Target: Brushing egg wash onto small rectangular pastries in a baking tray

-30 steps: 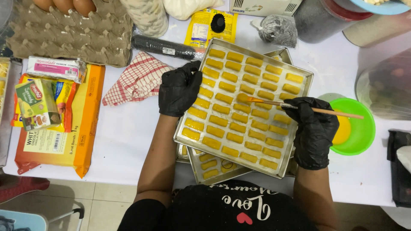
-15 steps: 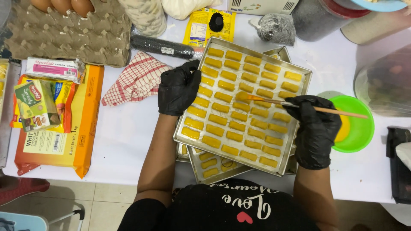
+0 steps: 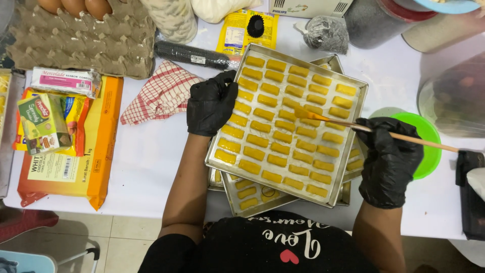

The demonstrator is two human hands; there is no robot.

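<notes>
We see our left hand, in a black glove, curled over the left edge of a rectangular metal baking tray, gripping its rim with the fingers on the tray's inner side. The tray is filled with rows of small yellow oblong pastry pieces and rests tilted on top of other metal trays holding a few of the same pieces, all on the white desk.

Our right hand, also gloved in black, is closed around a thin wooden-handled brush. Its yellow-stained bristles touch a pastry piece in the upper middle of the tray, and the handle runs out to the right over a round bright green bowl just beside the tray.

To the left of our left hand lies a red-and-white checked cloth. Beyond it sits a grey cardboard egg carton, and near the desk's left edge are orange and yellow food packets.
</notes>
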